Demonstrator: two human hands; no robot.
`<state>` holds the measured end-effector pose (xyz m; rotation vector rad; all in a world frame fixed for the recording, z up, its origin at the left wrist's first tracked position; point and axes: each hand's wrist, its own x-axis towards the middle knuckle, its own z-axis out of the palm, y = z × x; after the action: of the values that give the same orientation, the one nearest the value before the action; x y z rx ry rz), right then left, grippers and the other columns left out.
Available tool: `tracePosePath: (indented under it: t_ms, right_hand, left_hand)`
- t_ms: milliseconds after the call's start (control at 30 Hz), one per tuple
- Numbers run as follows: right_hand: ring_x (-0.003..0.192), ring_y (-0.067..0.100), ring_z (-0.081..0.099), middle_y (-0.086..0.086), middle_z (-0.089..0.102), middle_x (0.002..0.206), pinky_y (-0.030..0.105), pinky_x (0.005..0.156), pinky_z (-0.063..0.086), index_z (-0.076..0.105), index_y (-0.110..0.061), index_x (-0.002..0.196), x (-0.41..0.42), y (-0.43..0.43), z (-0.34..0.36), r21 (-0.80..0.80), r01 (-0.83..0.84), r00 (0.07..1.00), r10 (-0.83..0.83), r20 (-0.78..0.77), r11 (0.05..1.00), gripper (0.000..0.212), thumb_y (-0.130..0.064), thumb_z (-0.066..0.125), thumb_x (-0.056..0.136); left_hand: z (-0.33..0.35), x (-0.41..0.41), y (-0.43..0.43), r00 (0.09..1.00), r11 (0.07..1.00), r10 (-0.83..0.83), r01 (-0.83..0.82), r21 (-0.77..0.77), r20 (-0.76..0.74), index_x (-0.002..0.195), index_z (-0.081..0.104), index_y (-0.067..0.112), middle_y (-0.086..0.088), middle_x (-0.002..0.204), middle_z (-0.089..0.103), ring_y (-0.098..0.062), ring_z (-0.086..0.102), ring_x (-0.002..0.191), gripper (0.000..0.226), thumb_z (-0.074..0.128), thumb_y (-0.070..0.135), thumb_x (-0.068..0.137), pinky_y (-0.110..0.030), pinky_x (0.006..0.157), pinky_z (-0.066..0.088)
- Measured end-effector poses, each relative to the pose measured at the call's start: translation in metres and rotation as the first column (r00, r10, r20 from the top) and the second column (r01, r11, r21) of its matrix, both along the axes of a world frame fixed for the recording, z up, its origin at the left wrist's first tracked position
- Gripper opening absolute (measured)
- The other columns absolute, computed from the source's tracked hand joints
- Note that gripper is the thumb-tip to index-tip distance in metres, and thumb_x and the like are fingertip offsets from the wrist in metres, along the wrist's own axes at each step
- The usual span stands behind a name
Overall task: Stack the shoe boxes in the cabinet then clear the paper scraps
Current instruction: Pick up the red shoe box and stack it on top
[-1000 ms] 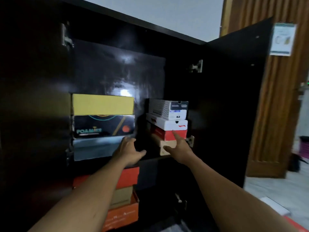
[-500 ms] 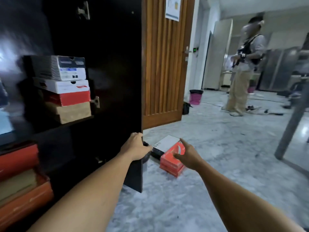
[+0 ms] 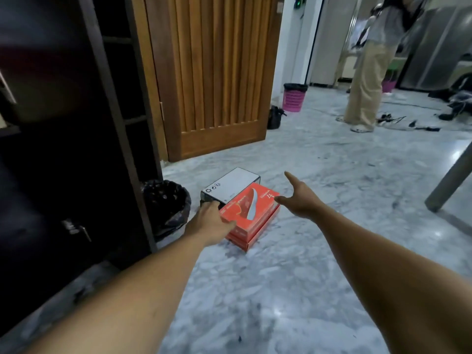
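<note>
Reaching for the red shoe box [image 3: 249, 213], which is lying on the marble floor [image 3: 293, 290] near the dark cabinet [image 3: 63, 175], just in front of a white box [image 3: 229, 185]. I am working the fetching step of the stacking. My left hand [image 3: 209, 222] is lying on its near-left corner, and I cannot tell whether the fingers are gripping. My right hand [image 3: 300, 200] is hovering released, fingers spread, just beside its right side. Next, I judge, both hands are needing to clasp opposite sides and lift level.
</note>
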<state>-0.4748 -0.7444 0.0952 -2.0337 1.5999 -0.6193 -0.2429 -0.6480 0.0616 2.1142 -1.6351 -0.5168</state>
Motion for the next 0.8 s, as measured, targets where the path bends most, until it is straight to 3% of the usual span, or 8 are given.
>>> tracePosePath:
  t_ms: [167, 233, 300, 467, 567, 667, 800]
  right_hand:
    - [0.139, 0.027, 0.042, 0.012, 0.038, 0.155, 0.021, 0.097, 0.033, 0.021, -0.016, 0.157, -0.006, -0.075, -0.078, 0.067, -0.021, 1.000, 0.021, -0.013, 0.998, 0.083, -0.022, 0.070, 0.090]
    - [0.134, 0.028, 0.047, 0.014, 0.046, 0.149, 0.015, 0.087, 0.031, 0.026, -0.011, 0.155, -0.012, -0.101, -0.105, 0.093, -0.020, 1.000, 0.021, -0.006, 0.995, 0.077, -0.017, 0.069, 0.091]
    - [0.130, 0.029, 0.050, 0.013, 0.051, 0.144, 0.018, 0.086, 0.033, 0.029, -0.013, 0.153, -0.013, -0.124, -0.127, 0.114, -0.007, 1.000, 0.007, 0.002, 0.993, 0.072, -0.016, 0.068, 0.092]
    - [0.127, 0.030, 0.055, 0.014, 0.056, 0.139, 0.033, 0.099, 0.046, 0.028, -0.016, 0.155, -0.001, -0.185, -0.189, 0.171, -0.034, 0.994, 0.015, 0.108, 0.985, 0.086, -0.034, 0.073, 0.084]
    - [0.137, 0.029, 0.045, 0.018, 0.040, 0.152, 0.038, 0.112, 0.038, 0.022, -0.010, 0.156, 0.011, -0.211, -0.219, 0.179, -0.012, 0.990, -0.014, 0.142, 0.984, 0.089, -0.032, 0.074, 0.087]
    - [0.141, 0.030, 0.039, 0.015, 0.030, 0.158, 0.040, 0.116, 0.033, 0.022, -0.007, 0.156, 0.021, -0.232, -0.239, 0.170, -0.022, 0.986, -0.007, 0.168, 0.985, 0.088, -0.032, 0.072, 0.089]
    - [0.151, 0.032, 0.014, 0.018, 0.014, 0.162, 0.048, 0.121, 0.020, 0.013, -0.014, 0.158, 0.021, -0.252, -0.257, 0.155, 0.027, 0.994, -0.043, 0.100, 0.988, 0.098, -0.042, 0.072, 0.086]
  left_hand:
    - [-0.069, -0.010, -0.061, 0.997, 0.997, 0.063, -0.061, 0.055, -0.046, 0.136, 0.047, 0.022, -0.002, 0.142, 0.048, -0.025, 0.051, 0.128, 0.072, 0.071, 0.057, 0.079, -0.035, 0.100, 0.045]
    - [-0.097, -0.015, -0.081, 0.991, 0.994, 0.099, -0.094, 0.053, -0.088, 0.129, 0.050, 0.027, 0.000, 0.133, 0.053, -0.024, 0.055, 0.121, 0.073, 0.070, 0.065, 0.070, -0.042, 0.096, 0.050]
    - [-0.124, -0.021, -0.100, 0.982, 0.989, 0.139, -0.131, 0.071, -0.126, 0.134, 0.044, 0.027, 0.000, 0.133, 0.051, -0.025, 0.054, 0.122, 0.086, 0.071, 0.070, 0.065, -0.045, 0.094, 0.050]
    - [-0.171, -0.037, -0.149, 0.962, 0.970, 0.240, -0.233, 0.071, -0.128, 0.157, 0.008, 0.018, -0.007, 0.159, 0.022, -0.029, 0.024, 0.146, 0.127, 0.075, 0.073, 0.064, -0.050, 0.112, 0.035]
    - [-0.191, -0.047, -0.177, 0.949, 0.957, 0.285, -0.274, 0.094, -0.137, 0.158, -0.006, 0.019, -0.006, 0.166, -0.004, -0.027, 0.006, 0.153, 0.138, 0.074, 0.076, 0.060, -0.052, 0.119, 0.024]
    - [-0.204, -0.056, -0.195, 0.929, 0.945, 0.322, -0.306, 0.113, -0.182, 0.158, -0.011, 0.020, -0.006, 0.166, -0.017, -0.027, -0.004, 0.154, 0.143, 0.077, 0.075, 0.059, -0.051, 0.121, 0.020]
    - [-0.224, -0.058, -0.203, 0.937, 0.949, 0.314, -0.303, 0.089, -0.152, 0.157, -0.010, 0.011, -0.004, 0.163, -0.027, -0.026, -0.006, 0.154, 0.134, 0.075, 0.068, 0.070, -0.048, 0.117, 0.030]
